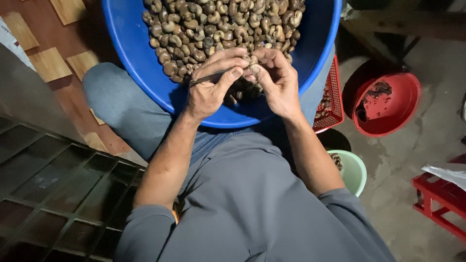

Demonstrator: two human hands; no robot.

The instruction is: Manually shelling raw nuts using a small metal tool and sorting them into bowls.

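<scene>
Hands meet at upper centre over the blue basin point(131, 53). Left hand point(208, 82) grips a thin metal pick point(209, 76); right hand point(274, 77) pinches one cashew nut point(252, 60). Steadying the nut firmly should keep the pick from slipping.

This was a small cashew-shelling workplace, set up by hand on the floor rather than in a factory. A large blue plastic basin point(131, 43) heaped with raw cashew nuts point(218, 29) sat on the worker's lap. Around it stood a red bowl point(388, 104) with dark scraps, a red plastic crate point(332, 99), a pale green bowl point(354, 170) and a red stool point(439, 199), all on a stained concrete floor point(417, 155).
</scene>
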